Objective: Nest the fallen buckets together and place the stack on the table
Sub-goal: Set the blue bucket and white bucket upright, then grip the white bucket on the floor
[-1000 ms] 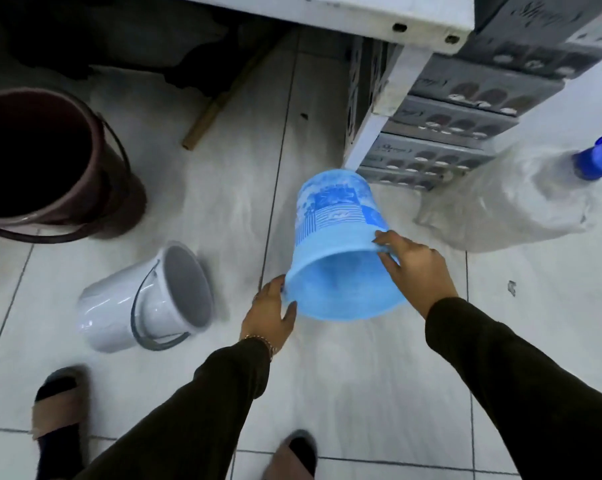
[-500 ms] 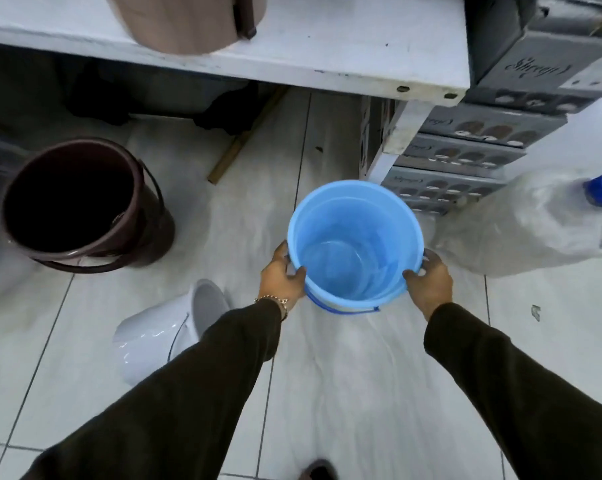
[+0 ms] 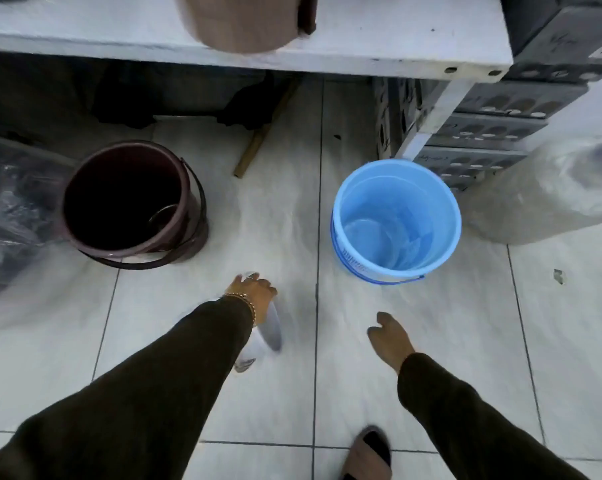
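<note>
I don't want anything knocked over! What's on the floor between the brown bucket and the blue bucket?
Nothing. In the head view, only bare white floor tiles lie between the brown bucket and the blue bucket.

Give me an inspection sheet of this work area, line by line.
Surface: pale tiled floor; white table edge above.
Job's things: blue bucket upright; white bucket on its side, mostly hidden; maroon bucket upright.
Clutter: plastic bag, wooden stick, stacked grey trays.
Hands: left hand on the white bucket's rim; right hand open, empty.
Cables: nothing seen.
Surroundings: brown container on the table.
</note>
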`<state>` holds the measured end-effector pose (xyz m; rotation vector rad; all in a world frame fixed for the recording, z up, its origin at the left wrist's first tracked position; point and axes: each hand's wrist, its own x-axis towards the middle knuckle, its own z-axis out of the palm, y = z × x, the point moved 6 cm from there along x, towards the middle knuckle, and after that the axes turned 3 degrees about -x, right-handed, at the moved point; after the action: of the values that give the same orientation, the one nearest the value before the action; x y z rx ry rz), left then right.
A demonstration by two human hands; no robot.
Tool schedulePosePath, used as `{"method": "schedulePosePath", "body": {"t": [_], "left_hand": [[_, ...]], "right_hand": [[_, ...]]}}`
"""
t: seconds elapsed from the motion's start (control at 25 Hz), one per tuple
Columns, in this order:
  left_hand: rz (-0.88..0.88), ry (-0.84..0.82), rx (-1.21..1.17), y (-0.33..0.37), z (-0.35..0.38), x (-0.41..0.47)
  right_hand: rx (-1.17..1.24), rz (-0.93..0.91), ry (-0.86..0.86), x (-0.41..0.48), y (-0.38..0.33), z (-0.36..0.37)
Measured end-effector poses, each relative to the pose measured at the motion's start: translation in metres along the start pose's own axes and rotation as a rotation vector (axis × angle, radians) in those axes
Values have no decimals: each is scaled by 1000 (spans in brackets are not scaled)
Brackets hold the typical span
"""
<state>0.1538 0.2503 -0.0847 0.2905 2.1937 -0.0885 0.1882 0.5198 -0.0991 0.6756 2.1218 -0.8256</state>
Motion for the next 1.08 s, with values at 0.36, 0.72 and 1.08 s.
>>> {"method": "schedulePosePath", "body": {"t": [0.36,0.72,1.08], "left_hand": [[425,309,506,-72,61,-18],[405,169,233,-101,171,-100],[390,291,112,-70,220,-112]], "right_hand": [[-157,-501,-103,-44,-89,238],[-1003,-990,118,-126,-54,268],[-970,-879,98,-138,-5,270]]}}
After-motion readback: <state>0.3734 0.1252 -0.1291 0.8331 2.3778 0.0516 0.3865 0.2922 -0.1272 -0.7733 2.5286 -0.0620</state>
